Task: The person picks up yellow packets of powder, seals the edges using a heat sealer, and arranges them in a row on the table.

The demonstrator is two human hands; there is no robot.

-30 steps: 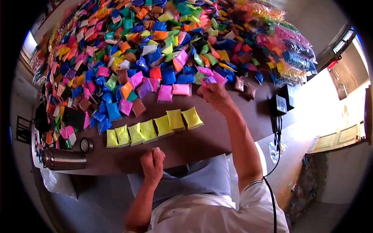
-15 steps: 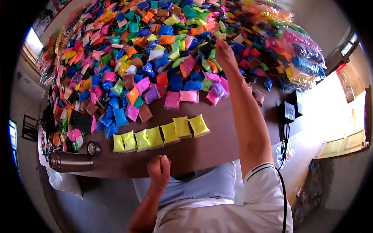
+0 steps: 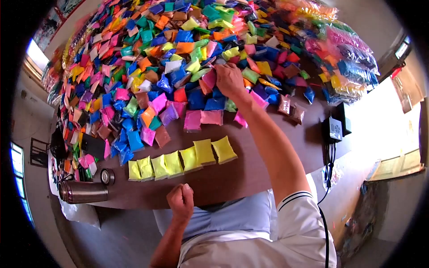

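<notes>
My right hand (image 3: 230, 80) reaches into the big heap of coloured packets (image 3: 147, 71), its fingers bent down beside a pink packet (image 3: 208, 78); the fingertips are partly hidden, and whether they grip anything is unclear. My left hand (image 3: 181, 199) is a closed fist near the table's front edge, with the thumb on top; anything inside it is hidden. Between that fist and the heap, several yellow packets (image 3: 189, 158) lie side by side in a slanting row on the brown table (image 3: 250, 165).
A steel flask (image 3: 84, 192) lies on its side at the front left, with its round lid (image 3: 107, 176) beside it. Stacked clear bags of packets (image 3: 353, 71) stand at the back right. A black box with cables (image 3: 333, 129) sits at the right edge.
My right hand has moved left and nearer within the heap. Some packets around it have shifted, and a pinkish-brown one now lies at the heap's right front. My left fist stays closed.
</notes>
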